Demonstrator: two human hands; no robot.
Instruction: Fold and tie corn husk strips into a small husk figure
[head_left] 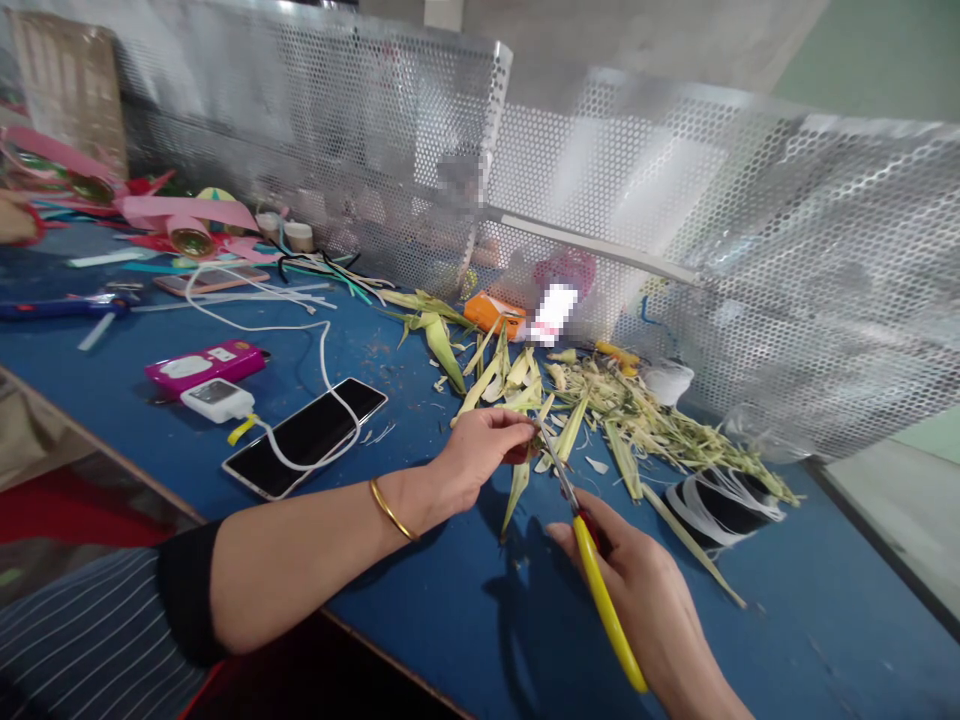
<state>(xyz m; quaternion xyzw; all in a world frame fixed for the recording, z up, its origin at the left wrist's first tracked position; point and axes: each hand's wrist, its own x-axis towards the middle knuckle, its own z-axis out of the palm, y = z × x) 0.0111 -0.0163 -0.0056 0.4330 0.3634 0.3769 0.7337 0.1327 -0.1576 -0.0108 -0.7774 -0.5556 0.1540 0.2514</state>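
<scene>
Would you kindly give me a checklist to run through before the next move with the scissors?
1. Scissors held in the right hand: ok.
2. Husk strip pinched by the left hand: ok, it appears to hang below the fingers.
3. Blades well clear of the left fingertips: not ok, tips right beside them.
4. Blades open or shut: cannot tell, too small.
5. Phone and white cable away from the blades: ok.
</scene>
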